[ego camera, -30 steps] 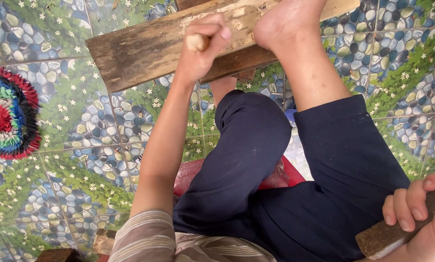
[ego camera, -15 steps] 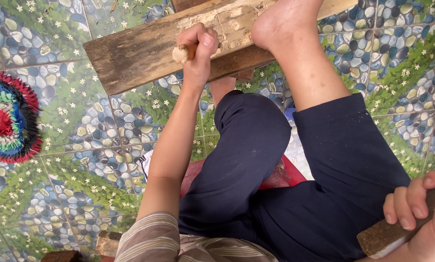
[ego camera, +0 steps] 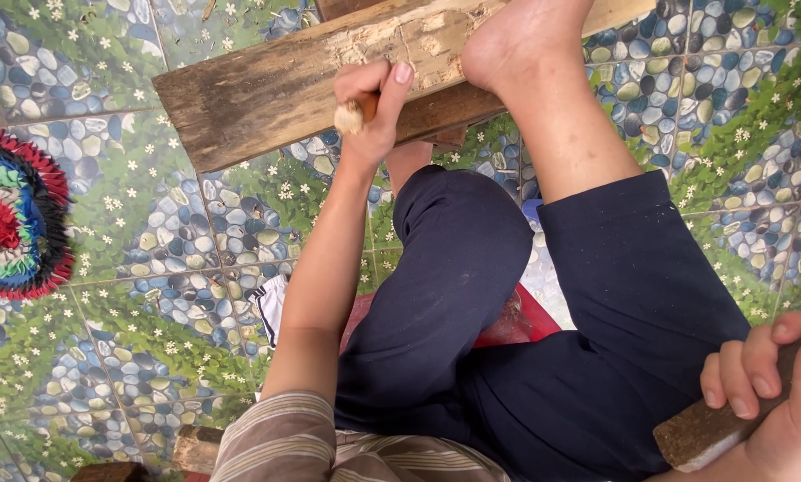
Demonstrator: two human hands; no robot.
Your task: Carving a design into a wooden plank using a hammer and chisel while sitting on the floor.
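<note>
My left hand (ego camera: 371, 103) is closed around a chisel with a worn wooden handle end (ego camera: 350, 116), held against a weathered wooden plank (ego camera: 266, 94) that lies across the tiled floor. The blade is hidden behind my fingers. The plank has a pale, chipped patch (ego camera: 423, 49) near the hand. My bare foot (ego camera: 516, 45) presses on the plank just right of that hand. My right hand (ego camera: 766, 379) sits at the lower right, gripping a rough brown wooden mallet block (ego camera: 704, 433). I sit with dark blue trousers (ego camera: 525, 330) over a red seat (ego camera: 516, 326).
The floor (ego camera: 150, 268) is tiled with a pebble, leaf and flower pattern. A round multicoloured rag mat (ego camera: 12, 214) lies at the left edge. Small wood offcuts (ego camera: 195, 446) rest by my left elbow. A second board (ego camera: 436, 134) shows beneath the plank.
My left hand slid a little to the left along the plank with the chisel. The right hand with the mallet stayed low at the right.
</note>
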